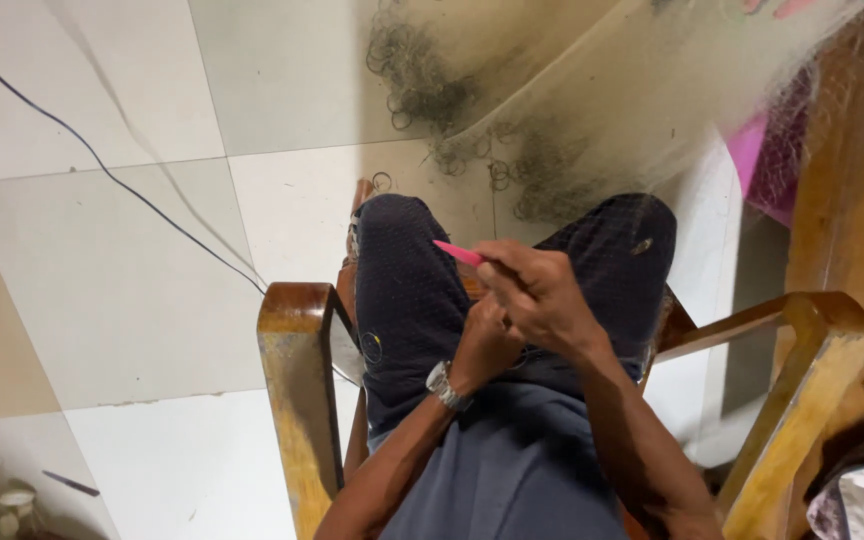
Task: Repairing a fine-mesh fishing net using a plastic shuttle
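As I sit in my wooden chair (pixel 297 345) and look down at my lap, I see a pink netting needle (pixel 458 253) in my right hand (pixel 542 300). My grip there is closed on it. My fingers pinch its back end, and the pointed front end sticks out to the left, above my knee.

I think the needle is very light and stiff, like thin plastic. It looks smooth, so it may slip if I hold it loosely. The best place to take it is where I have it now, near the back, so the tip stays free.

My left hand (pixel 485 345) sits just under my right hand and touches it. Its fingers are curled in tight, but I cannot tell what they hold, because my right hand covers them. There is a silver watch (pixel 445 386) on that wrist.

The fishing net (pixel 592 110) is pale and very thin. It comes down from the top right and spreads over my knees and onto the floor (pixel 102 300). Dark little rings lie in bunches along it. I think the net is soft and floppy and light. It could snag or tear if I pull hard, so it is better to take only a small bit between my fingertips.

Both my arms bend at the elbows and come in toward the middle of my lap. My right wrist is turned so the back of the hand faces up.
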